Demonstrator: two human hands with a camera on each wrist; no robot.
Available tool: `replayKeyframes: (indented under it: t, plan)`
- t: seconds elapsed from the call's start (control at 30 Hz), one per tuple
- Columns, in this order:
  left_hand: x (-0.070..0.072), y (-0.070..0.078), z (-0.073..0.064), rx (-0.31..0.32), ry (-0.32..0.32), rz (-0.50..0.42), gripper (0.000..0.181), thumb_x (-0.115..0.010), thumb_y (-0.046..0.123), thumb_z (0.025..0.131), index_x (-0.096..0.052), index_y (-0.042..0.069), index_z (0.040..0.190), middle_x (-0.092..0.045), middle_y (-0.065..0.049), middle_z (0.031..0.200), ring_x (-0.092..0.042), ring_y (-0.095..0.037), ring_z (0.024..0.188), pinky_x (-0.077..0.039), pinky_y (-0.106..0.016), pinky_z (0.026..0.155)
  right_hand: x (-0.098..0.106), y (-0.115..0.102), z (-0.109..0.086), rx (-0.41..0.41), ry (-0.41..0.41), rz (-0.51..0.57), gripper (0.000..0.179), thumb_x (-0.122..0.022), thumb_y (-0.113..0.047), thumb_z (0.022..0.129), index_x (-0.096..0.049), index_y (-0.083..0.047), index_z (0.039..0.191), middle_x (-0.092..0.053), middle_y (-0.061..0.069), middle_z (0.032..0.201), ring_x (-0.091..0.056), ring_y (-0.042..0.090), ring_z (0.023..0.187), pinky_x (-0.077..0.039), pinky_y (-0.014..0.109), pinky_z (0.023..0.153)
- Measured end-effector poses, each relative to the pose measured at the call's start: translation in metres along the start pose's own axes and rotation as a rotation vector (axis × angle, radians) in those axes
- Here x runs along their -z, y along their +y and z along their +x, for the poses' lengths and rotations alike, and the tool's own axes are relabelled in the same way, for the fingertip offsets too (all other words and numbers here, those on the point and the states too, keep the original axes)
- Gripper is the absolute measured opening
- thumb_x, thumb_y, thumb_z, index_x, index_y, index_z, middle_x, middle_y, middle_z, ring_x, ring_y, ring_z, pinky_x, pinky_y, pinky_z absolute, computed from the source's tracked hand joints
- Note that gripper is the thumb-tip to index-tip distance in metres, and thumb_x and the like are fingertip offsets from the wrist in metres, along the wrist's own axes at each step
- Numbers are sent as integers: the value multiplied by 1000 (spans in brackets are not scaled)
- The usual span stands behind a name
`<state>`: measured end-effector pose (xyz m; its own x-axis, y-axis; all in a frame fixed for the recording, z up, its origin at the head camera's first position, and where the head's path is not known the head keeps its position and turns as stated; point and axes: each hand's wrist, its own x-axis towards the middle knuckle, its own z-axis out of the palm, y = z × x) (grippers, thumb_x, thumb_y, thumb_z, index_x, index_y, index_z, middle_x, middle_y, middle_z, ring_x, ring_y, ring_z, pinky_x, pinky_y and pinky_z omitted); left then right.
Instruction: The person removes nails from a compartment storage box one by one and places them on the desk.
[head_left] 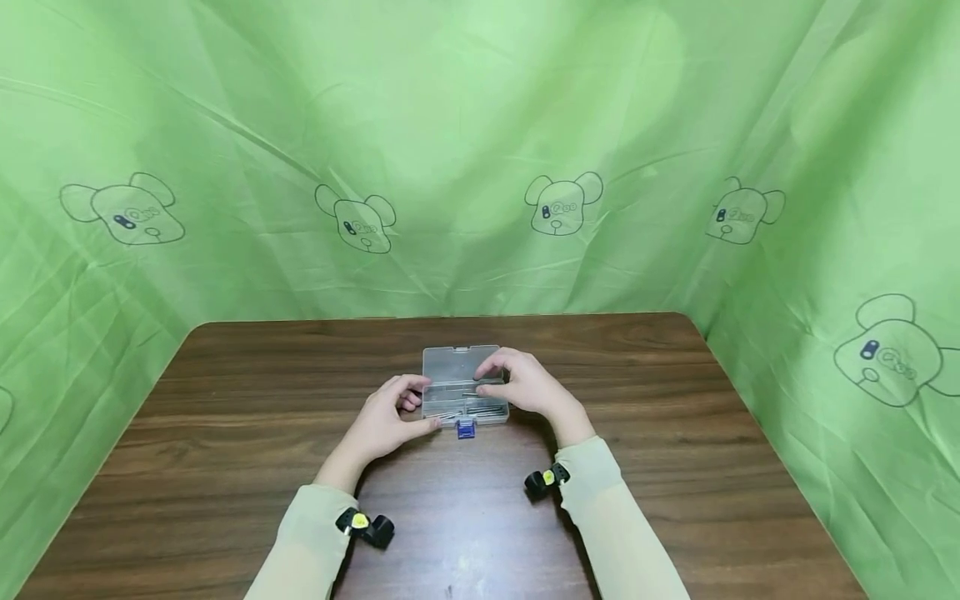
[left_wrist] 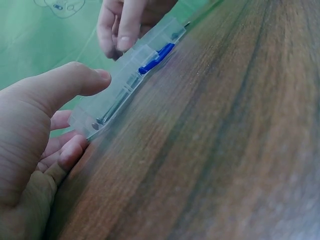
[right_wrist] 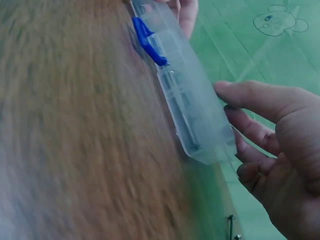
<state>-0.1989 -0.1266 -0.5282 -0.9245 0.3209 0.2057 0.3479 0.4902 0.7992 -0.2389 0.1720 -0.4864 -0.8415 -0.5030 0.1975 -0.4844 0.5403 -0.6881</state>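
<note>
A clear plastic compartment box (head_left: 465,402) with a blue latch (head_left: 466,429) lies on the table, its lid (head_left: 452,364) folded back. Thin metal pieces with heads, like nails or screws (head_left: 486,410), lie in its front compartments. My left hand (head_left: 386,421) holds the box's left end, thumb at the front corner and index finger farther back. Over the right part of the box, my right hand (head_left: 525,385) has its thumb and fingers bent down towards the compartments. A thin metal piece (head_left: 469,394) shows by the right thumb; whether it is pinched cannot be told.
In the right wrist view, a nail-like metal piece (right_wrist: 231,226) shows beyond the box's right end, with another head beside it. The brown wooden table (head_left: 225,417) extends around the box. Green curtains (head_left: 450,275) with bear drawings hang behind and beside it.
</note>
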Motion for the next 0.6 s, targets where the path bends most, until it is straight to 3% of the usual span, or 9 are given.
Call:
replayKeyframes:
  t: [0.2,0.6]
  plan:
    - [0,-1,0,0,-17,3,67,-100,30,81,-70,12,139,-69,-2,120,-65,-15,100,-56,-32,90,-7,1,2,-3,-15,-64,13,-87,-16,95,-83,-17,107,-74,-5,110,-70,16,106,-57,39,98]
    - [3,-1,-2,7,-7,2,66,-99,31,82,-70,14,139,-69,-2,121,-65,-16,100,-56,-33,90,-10,-1,8,46,-14,-152,9,-91,-21,91,-86,-18,97,-72,-3,107,-70,18,104,-57,41,97]
